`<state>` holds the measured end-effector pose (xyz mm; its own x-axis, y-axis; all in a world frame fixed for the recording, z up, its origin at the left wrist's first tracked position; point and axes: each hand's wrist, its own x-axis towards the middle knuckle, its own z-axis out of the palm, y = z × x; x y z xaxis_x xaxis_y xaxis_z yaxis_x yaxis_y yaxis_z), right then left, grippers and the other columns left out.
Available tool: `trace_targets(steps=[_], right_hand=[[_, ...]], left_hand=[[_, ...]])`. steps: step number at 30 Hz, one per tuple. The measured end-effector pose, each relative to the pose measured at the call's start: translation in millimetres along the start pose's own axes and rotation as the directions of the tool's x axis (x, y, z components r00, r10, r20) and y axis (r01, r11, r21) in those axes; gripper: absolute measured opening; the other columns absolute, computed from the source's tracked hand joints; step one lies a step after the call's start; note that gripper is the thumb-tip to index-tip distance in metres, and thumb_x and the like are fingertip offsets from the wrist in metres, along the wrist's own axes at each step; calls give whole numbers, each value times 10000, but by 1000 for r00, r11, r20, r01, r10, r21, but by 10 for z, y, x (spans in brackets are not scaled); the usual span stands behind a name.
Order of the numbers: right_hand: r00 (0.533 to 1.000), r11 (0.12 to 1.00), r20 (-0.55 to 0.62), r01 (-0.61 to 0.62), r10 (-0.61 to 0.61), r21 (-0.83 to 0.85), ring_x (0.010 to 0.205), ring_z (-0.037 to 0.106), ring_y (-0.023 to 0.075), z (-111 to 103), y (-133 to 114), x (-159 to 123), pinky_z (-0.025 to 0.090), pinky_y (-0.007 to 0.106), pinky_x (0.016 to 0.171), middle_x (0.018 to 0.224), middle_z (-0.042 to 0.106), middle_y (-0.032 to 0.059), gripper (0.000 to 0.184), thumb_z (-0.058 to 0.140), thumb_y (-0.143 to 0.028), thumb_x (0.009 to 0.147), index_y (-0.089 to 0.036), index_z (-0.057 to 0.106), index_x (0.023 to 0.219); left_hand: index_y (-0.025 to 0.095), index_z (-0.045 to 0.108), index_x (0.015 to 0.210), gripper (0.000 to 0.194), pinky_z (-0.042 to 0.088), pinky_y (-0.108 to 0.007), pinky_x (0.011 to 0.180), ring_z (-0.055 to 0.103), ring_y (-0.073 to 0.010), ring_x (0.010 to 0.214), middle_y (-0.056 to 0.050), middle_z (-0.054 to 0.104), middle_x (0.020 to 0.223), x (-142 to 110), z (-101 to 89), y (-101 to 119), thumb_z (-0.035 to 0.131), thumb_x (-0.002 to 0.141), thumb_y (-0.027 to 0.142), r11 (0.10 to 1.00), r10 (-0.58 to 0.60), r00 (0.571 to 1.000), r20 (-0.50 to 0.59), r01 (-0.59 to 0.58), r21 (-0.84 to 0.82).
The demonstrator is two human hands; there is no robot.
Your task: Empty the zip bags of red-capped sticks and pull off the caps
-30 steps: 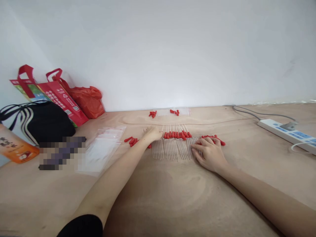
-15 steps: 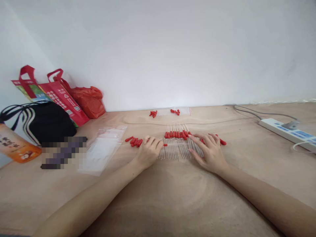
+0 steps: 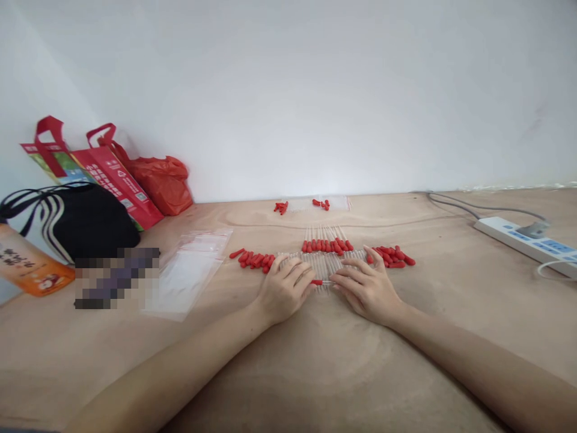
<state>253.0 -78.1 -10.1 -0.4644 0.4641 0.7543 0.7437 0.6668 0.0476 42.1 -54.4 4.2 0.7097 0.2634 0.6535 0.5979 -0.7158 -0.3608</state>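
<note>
My left hand is closed, pinching a small red rubber dropper bulb that pokes out past the fingertips. Opposite it, my right hand is closed on a thin clear tube, which lines up with the bulb; whether the tube sits inside the bulb I cannot tell. Beneath both hands lies a row of clear tubes, side by side. Just beyond is a row of droppers, clear tubes with red bulbs fitted. Loose red bulbs lie in a left pile and a right pile.
Clear zip bags lie on the wooden table at left. Another bag with red bulbs lies by the wall. Shopping bags, a black drawstring bag and an orange pack stand left; a power strip lies right.
My left hand came back from the dropper row with a red bulb and moved right. My right hand took a tube and drew nearer, so bulb and tube now meet between the hands.
</note>
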Motion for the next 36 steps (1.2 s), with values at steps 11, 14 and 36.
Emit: trace_targets(steps=[11, 14, 36], right_hand=[[989, 995, -106, 102, -101, 1, 895, 582, 147, -13, -23, -20, 156, 469, 1030, 668, 673, -57, 96, 534, -181, 795, -226, 614, 825], [988, 993, -102, 114, -114, -9, 890, 587, 143, -24, -19, -32, 153, 469, 1034, 651, 670, -65, 65, 551, -201, 791, -224, 610, 805], [954, 916, -129, -297, 271, -268, 646, 553, 133, -171, 350, -139, 238, 386, 875, 652, 669, -15, 183, 476, -228, 805, -236, 655, 841]], left_hand=[[176, 618, 755, 206, 287, -415, 998, 373, -221, 1218, -95, 486, 1272, -34, 6, -8, 465, 857, 269, 981, -21, 998, 63, 33, -191], [185, 610, 718, 206, 278, -433, 993, 381, -225, 1211, -67, 498, 1265, -52, -8, -17, 477, 851, 269, 984, -5, 998, 64, 17, -176], [164, 581, 955, 209, 474, -279, 688, 548, -156, 761, -55, 540, 839, -198, -207, -673, 416, 831, 200, 776, -589, 804, 74, 589, -224]])
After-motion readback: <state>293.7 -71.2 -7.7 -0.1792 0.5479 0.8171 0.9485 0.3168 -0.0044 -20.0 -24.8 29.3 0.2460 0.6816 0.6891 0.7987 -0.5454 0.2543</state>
